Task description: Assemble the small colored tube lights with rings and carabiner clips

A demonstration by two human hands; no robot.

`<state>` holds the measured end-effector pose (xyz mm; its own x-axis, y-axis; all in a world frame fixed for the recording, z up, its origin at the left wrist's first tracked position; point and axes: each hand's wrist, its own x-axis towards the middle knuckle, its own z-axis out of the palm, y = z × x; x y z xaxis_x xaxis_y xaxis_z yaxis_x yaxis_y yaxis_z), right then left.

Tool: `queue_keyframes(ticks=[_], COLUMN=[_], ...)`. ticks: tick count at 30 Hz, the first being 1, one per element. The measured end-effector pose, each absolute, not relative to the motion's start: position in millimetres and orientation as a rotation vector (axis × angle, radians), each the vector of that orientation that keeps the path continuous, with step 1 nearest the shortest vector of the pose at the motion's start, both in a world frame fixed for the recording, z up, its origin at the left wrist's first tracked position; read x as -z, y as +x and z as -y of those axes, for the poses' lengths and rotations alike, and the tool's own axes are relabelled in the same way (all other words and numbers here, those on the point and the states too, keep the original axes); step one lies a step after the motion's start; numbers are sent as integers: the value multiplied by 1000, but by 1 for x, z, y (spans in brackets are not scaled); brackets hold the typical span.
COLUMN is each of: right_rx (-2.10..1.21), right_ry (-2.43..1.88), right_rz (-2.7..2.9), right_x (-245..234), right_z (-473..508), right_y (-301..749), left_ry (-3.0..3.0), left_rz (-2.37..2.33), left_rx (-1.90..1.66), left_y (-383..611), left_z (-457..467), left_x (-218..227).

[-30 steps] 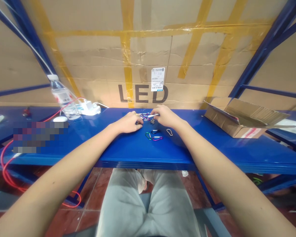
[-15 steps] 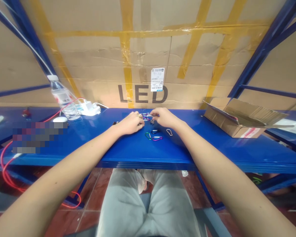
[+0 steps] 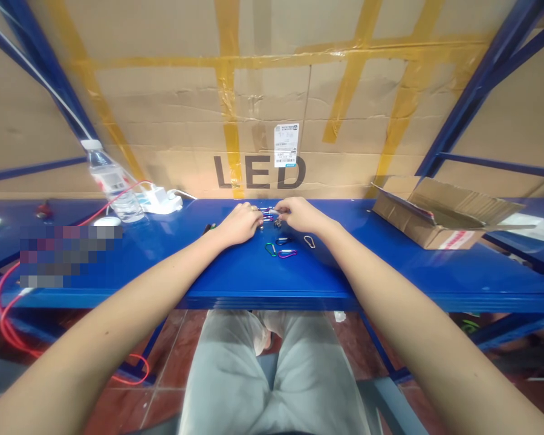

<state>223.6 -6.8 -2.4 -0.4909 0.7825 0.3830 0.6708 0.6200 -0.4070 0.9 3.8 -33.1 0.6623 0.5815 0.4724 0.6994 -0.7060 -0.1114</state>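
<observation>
On the blue table, my left hand [image 3: 245,222] rests with its fingers curled down and together at the left side of a small pile of shiny carabiners [image 3: 267,211]. A small silvery piece shows just under its fingertips. My right hand [image 3: 298,214] is closed in a pinch at the pile's right side; a pale piece shows by its fingertips, too small to name. Nearer me lie a green carabiner [image 3: 270,249], a dark one, a purple carabiner [image 3: 287,254] and a silver carabiner [image 3: 309,242]. What either hand grips is hidden.
An open cardboard box [image 3: 453,238] stands at the right. To the left are a water bottle [image 3: 118,187], a white power strip [image 3: 161,199], a round white object [image 3: 107,222] and a red cable [image 3: 2,314]. A large cardboard sheet marked LED rises behind the table.
My left fingertips have drawn back slightly, showing a small silvery piece below them. My right hand stays nearly still at the pile. The view has shifted a little.
</observation>
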Motion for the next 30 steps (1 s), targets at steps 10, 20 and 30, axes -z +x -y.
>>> queue_keyframes(ticks=[10,20,30], right_rx=[-285,-345,-342], right_ry=[-1160,-1160,-1184], right_rz=[2310,2303,2314], right_x=[2,2,0], right_z=[6,8,10], right_y=[223,222,222], left_ry=[-2822,-2857,-2911], left_rz=[999,941,926], left_rx=[650,585,549], left_y=[-5,-5,-11], left_z=[-7,-8,-7], left_x=[33,30,21])
